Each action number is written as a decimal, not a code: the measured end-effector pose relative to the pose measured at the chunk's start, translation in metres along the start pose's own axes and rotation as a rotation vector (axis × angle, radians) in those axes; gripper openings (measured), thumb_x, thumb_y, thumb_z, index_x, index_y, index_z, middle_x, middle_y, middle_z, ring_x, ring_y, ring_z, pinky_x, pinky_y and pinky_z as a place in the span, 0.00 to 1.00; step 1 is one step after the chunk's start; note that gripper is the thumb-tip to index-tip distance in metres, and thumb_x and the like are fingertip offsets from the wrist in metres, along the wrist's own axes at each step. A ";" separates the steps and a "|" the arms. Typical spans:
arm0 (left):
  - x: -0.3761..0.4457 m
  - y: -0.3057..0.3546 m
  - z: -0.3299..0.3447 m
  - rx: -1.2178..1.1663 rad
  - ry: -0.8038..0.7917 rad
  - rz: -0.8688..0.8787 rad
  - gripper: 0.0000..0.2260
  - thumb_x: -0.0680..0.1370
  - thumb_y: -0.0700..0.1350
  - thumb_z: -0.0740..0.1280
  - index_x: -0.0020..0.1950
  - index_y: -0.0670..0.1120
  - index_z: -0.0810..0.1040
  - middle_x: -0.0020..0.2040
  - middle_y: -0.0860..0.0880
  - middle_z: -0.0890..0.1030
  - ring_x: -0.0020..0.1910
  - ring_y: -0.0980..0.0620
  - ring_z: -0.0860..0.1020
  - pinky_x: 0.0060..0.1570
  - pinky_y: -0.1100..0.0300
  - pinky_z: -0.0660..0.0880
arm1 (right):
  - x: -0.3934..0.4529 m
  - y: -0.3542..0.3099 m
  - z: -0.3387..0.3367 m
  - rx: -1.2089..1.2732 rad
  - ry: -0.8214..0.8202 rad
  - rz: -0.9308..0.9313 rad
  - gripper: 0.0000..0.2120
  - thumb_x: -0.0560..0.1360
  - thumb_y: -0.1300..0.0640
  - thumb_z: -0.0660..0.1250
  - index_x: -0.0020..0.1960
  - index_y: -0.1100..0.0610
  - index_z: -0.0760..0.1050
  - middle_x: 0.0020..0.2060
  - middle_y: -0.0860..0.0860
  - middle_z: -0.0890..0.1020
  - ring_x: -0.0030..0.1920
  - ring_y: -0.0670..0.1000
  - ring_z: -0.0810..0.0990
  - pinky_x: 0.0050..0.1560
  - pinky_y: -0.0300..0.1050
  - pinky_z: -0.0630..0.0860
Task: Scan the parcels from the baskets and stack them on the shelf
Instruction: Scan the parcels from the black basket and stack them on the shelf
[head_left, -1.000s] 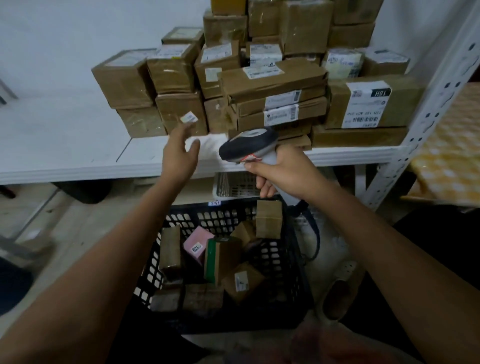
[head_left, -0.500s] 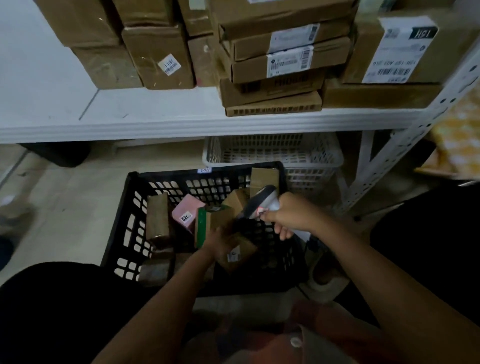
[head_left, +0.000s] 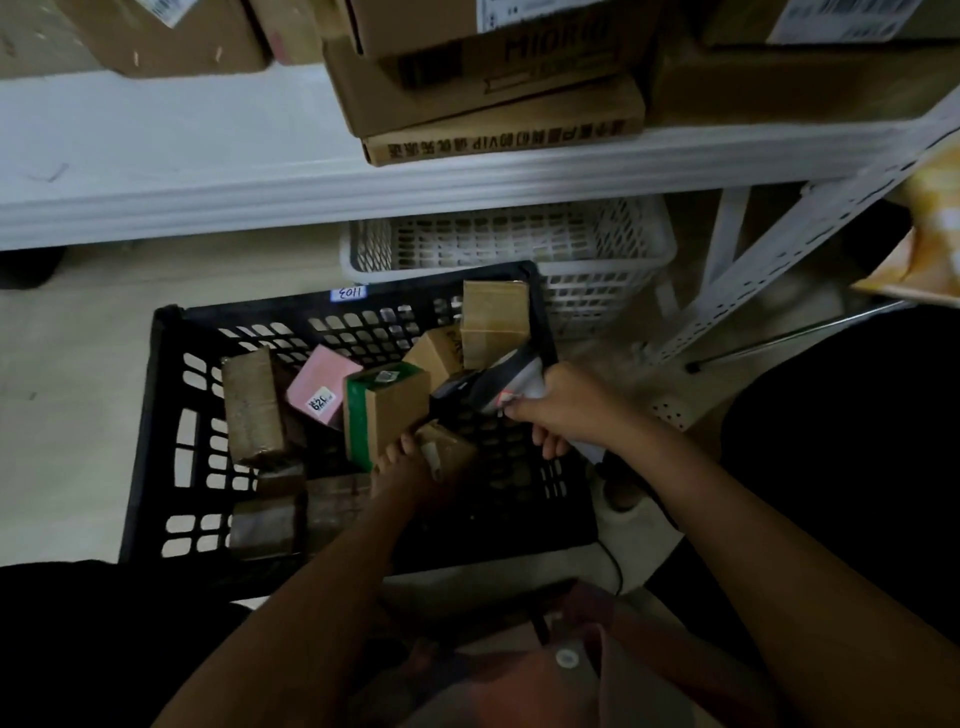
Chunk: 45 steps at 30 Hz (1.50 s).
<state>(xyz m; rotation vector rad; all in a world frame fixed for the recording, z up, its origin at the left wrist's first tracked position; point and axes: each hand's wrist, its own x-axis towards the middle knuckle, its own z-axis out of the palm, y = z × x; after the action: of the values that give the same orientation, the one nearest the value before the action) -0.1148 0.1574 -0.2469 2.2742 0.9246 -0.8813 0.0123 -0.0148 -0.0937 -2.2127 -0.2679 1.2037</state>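
1. The left hand (head_left: 402, 475) reaches down into the black slotted plastic crate (head_left: 156, 415) and grasps a small brown cardboard parcel with a white label (head_left: 447, 449) near the crate's middle.
2. The right hand (head_left: 566, 408) is wrapped around the grey and black handheld barcode scanner (head_left: 488, 387), held over the crate's right side just above that parcel.
3. A pink box with a "620" sticker (head_left: 319, 384), a green-taped brown box (head_left: 384, 410) and other brown parcels lie in the crate.
4. Beyond it stand a white plastic basket (head_left: 519, 244) and the white metal shelf (head_left: 208, 176), stacked with brown cartons (head_left: 498, 104).
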 end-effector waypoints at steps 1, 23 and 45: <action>0.001 -0.002 -0.008 -0.013 -0.038 0.003 0.48 0.75 0.58 0.73 0.81 0.42 0.45 0.78 0.39 0.56 0.77 0.36 0.58 0.73 0.43 0.62 | 0.001 -0.001 0.000 -0.007 0.003 -0.003 0.23 0.79 0.47 0.67 0.45 0.69 0.80 0.32 0.58 0.83 0.31 0.55 0.82 0.39 0.48 0.79; -0.184 -0.024 -0.209 -0.525 0.228 0.477 0.34 0.69 0.45 0.80 0.69 0.45 0.66 0.58 0.46 0.79 0.53 0.49 0.81 0.39 0.64 0.80 | -0.140 -0.093 -0.011 0.017 0.422 -0.596 0.15 0.77 0.51 0.69 0.37 0.60 0.79 0.27 0.53 0.82 0.26 0.50 0.82 0.32 0.45 0.81; -0.231 0.035 -0.262 0.262 1.435 0.734 0.43 0.69 0.54 0.76 0.76 0.39 0.61 0.71 0.39 0.69 0.70 0.38 0.66 0.74 0.37 0.60 | -0.182 -0.131 -0.041 0.170 0.603 -0.725 0.10 0.77 0.51 0.69 0.42 0.56 0.78 0.30 0.53 0.83 0.28 0.50 0.83 0.35 0.46 0.80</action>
<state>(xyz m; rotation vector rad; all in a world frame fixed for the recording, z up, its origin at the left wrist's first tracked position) -0.1204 0.2164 0.0993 2.9716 0.2865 1.1589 -0.0447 -0.0069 0.1268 -1.9438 -0.6139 0.1547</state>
